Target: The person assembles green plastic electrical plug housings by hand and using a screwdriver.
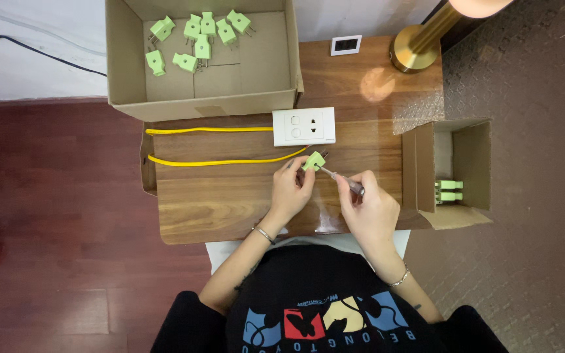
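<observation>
1. Left hand pinches green plug at its fingertips, above the tabletop.
2. Right hand grips screwdriver, tip touching the plug.
3. Yellow cable runs left from the left hand; white socket plate just beyond it.

We count eight green plugs in the big cardboard box at the top: the first green plug, another, another, another, another, another, another and the last. We see one more green plug held over the bench, and two in the small cardboard box on the right, stacked as a pair. That makes eleven plugs and two boxes. We also count one screwdriver, one white wall socket plate, two runs of yellow wire, one brass lamp base, one small white square frame, two hands and two bracelets.
</observation>
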